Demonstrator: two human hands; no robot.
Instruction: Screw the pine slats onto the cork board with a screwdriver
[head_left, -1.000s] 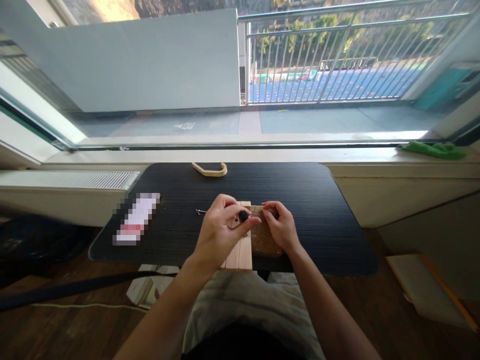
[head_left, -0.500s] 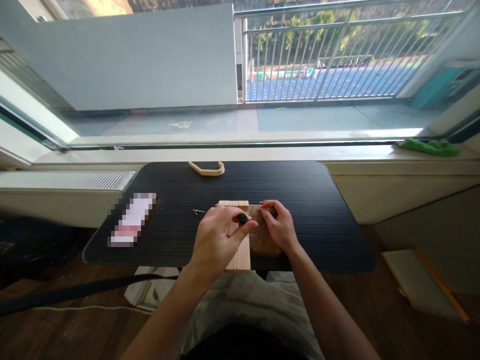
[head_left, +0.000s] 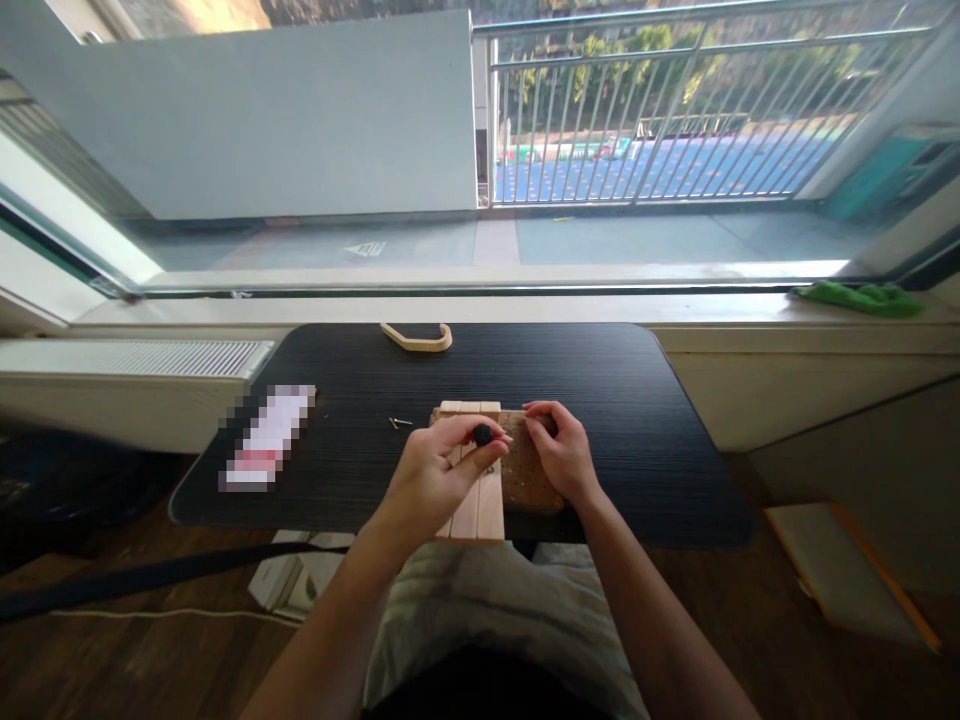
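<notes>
Black table by window: left hand pinches small black knob above pale wood block, right hand grips adjoining brown board; apparently a fastening step, demanding steady alignment.

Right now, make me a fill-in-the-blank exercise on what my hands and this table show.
1. The left hand pinches a small piece whose colour is ____.
2. The right hand rests on the speckled brown board, which lies to the ____ of the pale wooden slats.
3. The curved wooden strip lies near the ____ edge of the table.
4. The cloth on the sill is ____.
Missing words: black, right, far, green.
</notes>
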